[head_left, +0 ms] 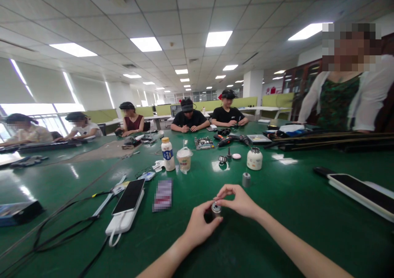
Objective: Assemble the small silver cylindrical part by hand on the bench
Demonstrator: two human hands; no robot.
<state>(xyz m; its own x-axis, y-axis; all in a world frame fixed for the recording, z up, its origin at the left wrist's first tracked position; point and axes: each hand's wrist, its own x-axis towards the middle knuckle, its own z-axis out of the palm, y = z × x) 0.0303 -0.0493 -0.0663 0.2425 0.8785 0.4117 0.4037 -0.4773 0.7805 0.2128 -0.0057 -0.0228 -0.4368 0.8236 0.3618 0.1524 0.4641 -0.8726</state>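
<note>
A small round metal part (216,208) with a silver top and dark body sits low over the green table (277,212). My left hand (198,224) is closed around its left side, thumb by its rim. My right hand (238,200) pinches its top from the right with curled fingers. Just beyond my hands stands a small grey cylinder (246,179). Further back are a white jar with a metal lid (255,159), a small metal piece (222,160) and a white disc (236,156).
A phone on a white power bank (126,212) with cables lies to the left, a bottle (168,154) and cup (184,159) behind it. A dark tablet (360,190) lies right. Several people sit along the far side; one stands at the right (341,97).
</note>
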